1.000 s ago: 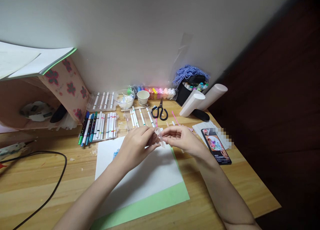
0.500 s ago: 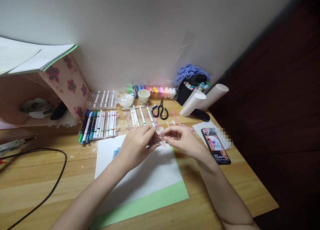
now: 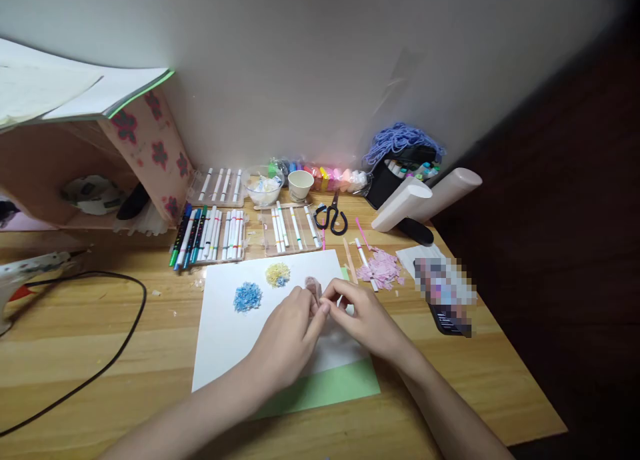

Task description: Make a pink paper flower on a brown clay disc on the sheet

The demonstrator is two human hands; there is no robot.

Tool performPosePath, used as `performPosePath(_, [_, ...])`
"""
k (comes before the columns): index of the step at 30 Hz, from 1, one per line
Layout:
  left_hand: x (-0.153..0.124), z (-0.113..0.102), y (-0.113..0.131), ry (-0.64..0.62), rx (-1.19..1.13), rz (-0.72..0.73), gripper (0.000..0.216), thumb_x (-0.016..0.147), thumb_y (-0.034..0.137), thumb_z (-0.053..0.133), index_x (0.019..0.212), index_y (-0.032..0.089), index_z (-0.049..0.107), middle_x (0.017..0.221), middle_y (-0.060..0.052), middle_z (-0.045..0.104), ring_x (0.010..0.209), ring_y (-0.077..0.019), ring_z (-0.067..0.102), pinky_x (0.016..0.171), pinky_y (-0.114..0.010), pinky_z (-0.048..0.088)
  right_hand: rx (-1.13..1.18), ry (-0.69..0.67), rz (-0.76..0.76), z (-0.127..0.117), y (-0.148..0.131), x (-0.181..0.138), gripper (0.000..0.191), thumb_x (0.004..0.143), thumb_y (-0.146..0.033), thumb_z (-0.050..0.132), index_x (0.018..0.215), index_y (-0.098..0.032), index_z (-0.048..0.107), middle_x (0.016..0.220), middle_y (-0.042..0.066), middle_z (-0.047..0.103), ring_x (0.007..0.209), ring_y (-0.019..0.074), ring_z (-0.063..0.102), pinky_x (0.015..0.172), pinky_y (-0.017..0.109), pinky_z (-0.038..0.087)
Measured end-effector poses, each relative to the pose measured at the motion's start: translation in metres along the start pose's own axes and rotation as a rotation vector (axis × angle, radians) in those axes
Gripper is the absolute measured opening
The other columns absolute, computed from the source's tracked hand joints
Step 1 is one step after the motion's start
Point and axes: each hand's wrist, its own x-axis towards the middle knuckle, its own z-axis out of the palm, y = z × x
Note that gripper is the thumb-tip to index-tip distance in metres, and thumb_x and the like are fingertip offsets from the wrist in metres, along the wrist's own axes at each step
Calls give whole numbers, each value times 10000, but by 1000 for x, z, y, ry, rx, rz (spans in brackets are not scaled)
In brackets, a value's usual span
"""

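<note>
Over the white sheet [image 3: 225, 353], my left hand [image 3: 287, 333] and my right hand [image 3: 360, 313] meet with fingertips pinched together. A small, thin, greyish-pink piece [image 3: 313, 287] stands up from between the fingers. Its material I cannot make out, and its lower part is hidden. To the left on the sheet lie a round patch of blue bits [image 3: 247, 297] and a smaller yellow patch [image 3: 277, 274] with some blue at its lower edge. Beyond my right hand is a heap of pink shreds [image 3: 383, 268] with a white marker [image 3: 367, 263] lying against it.
Green paper [image 3: 330, 390] shows under the sheet. Black scissors [image 3: 334, 215], cased markers [image 3: 213, 237], a paper cup [image 3: 301, 185] and a bowl [image 3: 263, 187] stand behind. A phone [image 3: 445, 320] lies right; a glue gun [image 3: 35, 270] and black cable [image 3: 135, 323] lie left.
Both hands have come lower in the view and nearer to me, still together. The view has shifted, and the yellow patch, blue patch and pink heap now show more fully.
</note>
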Motion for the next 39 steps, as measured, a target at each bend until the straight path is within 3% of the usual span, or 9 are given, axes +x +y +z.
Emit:
performPosePath(5, [6, 9, -14, -3, 82, 25, 267, 964, 254, 309, 922, 186, 563, 857, -51, 652, 759, -186, 613, 636, -277, 424, 3, 60, -15, 21, 13, -7, 148, 882, -255, 502, 754, -191, 540, 715, 0, 563, 652, 121, 511, 611, 234, 397])
performPosePath(9, [9, 8, -17, 38, 207, -36, 222, 876, 187, 422, 727, 181, 586, 696, -27, 653, 605, -166, 581, 525, -250, 305, -60, 187, 19, 30, 20, -8, 161, 827, -221, 535, 671, -198, 499, 588, -35, 479, 517, 100, 438, 514, 228, 346])
performPosePath(15, [11, 6, -16, 119, 223, -91, 212, 777, 167, 490, 572, 170, 545, 584, -22, 616, 529, -148, 520, 507, -250, 229, -77, 417, 106, 36, 26, -4, 227, 712, -131, 582, 593, -213, 407, 538, -65, 426, 472, 85, 375, 472, 222, 311])
performPosePath(18, [14, 9, -14, 156, 215, -65, 233, 801, 173, 473, 581, 168, 551, 602, -26, 632, 544, -148, 537, 520, -253, 247, -181, 499, 4, 32, 23, -3, 166, 749, -134, 593, 663, -205, 470, 613, -44, 480, 535, 103, 418, 534, 239, 360])
performPosePath(22, [17, 13, -11, 159, 256, -45, 235, 824, 165, 454, 622, 167, 573, 633, -34, 652, 557, -157, 566, 522, -257, 269, -396, 466, -229, 29, 18, -9, 141, 842, -120, 542, 809, -206, 650, 799, 39, 580, 773, 177, 505, 711, 305, 425])
performPosePath(28, [20, 29, -7, 220, 380, 44, 222, 828, 155, 456, 638, 166, 571, 607, -37, 629, 545, -169, 585, 492, -266, 286, -617, 506, -39, 35, 18, -18, 184, 853, -199, 581, 958, -211, 732, 798, 88, 610, 778, 238, 488, 714, 383, 425])
performPosePath(31, [20, 35, -6, 317, 446, 228, 202, 809, 131, 457, 637, 169, 556, 580, -29, 600, 515, -159, 571, 477, -269, 300, -481, 453, 24, 32, 21, -17, 258, 853, -180, 569, 1039, -260, 729, 854, 90, 634, 830, 247, 524, 757, 404, 458])
performPosePath(36, [24, 37, -2, 465, 514, 399, 218, 800, 122, 462, 598, 180, 518, 536, -16, 554, 463, -144, 527, 454, -276, 290, 44, 379, 46, 25, 30, -13, 294, 864, -218, 541, 1100, -282, 706, 1218, 72, 632, 1135, 244, 553, 986, 434, 446])
performPosePath(39, [29, 35, 1, 479, 532, 463, 208, 803, 119, 467, 610, 179, 521, 540, -18, 548, 471, -150, 516, 450, -287, 285, 435, 364, 133, 25, 36, -8, 258, 820, -304, 614, 1038, -234, 733, 1129, 76, 696, 1073, 230, 626, 981, 410, 478])
